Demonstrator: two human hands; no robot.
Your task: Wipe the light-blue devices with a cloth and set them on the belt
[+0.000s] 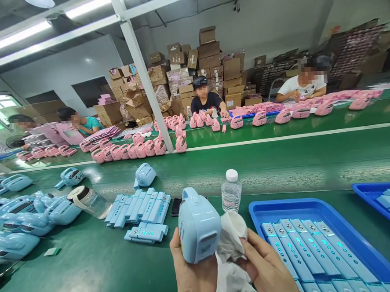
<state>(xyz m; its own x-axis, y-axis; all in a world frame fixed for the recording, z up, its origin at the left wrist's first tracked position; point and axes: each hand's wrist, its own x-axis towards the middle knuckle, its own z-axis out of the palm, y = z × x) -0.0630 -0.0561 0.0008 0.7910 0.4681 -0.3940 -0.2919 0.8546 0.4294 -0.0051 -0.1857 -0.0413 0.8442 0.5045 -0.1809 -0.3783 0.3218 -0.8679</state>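
Note:
My left hand (194,278) grips a light blue toy housing with a handle (197,225), held upright above the green table (90,267). My right hand (268,269) holds a crumpled white cloth (232,238) pressed against the housing's right side. Right of my hands stands a blue tray (317,206) filled with several light blue panels (304,258) in a row. Behind the housing is a clear water bottle with a white cap (231,190).
Loose blue panels (139,209) lie left of centre, more blue housings (24,218) are piled at far left, and one housing (145,174) stands alone. A tape roll (89,201) lies nearby. Pink housings (139,149) line the conveyor; several people sit behind it. Second blue tray (383,196) at right.

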